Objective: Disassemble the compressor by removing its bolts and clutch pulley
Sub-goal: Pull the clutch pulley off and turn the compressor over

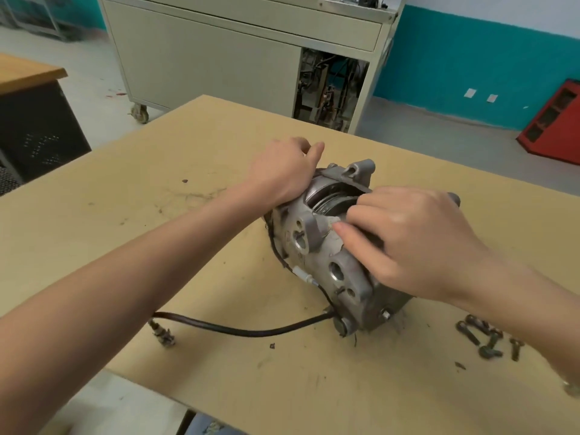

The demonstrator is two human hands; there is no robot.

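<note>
Left hand (282, 175) and right hand (411, 243) clutched the compressor (317, 249) (bolts (485, 339) lay nearby); its loosened housing might slip, pinching skin

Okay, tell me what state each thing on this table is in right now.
compressor, lying on the table, held by both hands
left hand, curled over the compressor's far end
right hand, curled on the compressor's top
bolts, out, loose on the table
cable, attached to the compressor, trailing
</note>
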